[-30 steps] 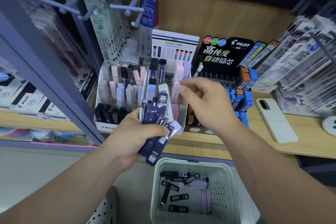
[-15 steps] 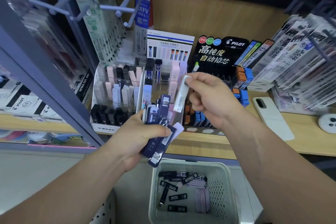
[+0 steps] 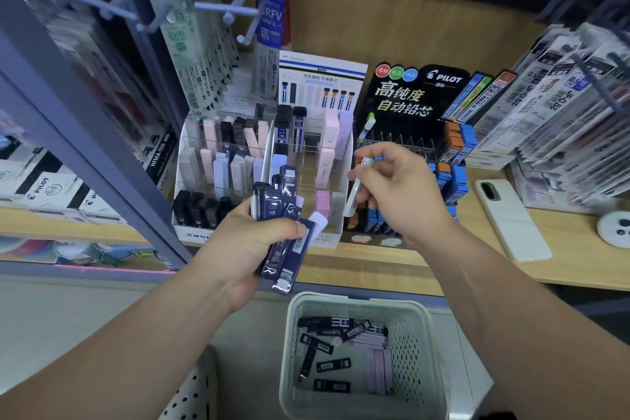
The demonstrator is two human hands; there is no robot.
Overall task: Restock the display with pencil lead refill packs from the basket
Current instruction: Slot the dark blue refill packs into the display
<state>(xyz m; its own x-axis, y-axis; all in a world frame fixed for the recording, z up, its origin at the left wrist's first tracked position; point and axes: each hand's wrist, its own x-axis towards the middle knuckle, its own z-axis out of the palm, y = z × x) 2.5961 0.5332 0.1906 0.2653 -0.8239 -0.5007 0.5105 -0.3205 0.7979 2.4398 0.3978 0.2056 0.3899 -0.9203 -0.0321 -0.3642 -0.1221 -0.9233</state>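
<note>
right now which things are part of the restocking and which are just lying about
Job: dark blue packs in left hand; pale pack in right hand; basket; Tombow display.
Lying about: white phone; hanging refill packets.

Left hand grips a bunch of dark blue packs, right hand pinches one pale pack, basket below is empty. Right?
Wrong on the basket: the head view shows it holds several loose packs, mostly black. The rest stands: left hand grips the dark blue bunch, right hand pinches one pale pack.
</note>
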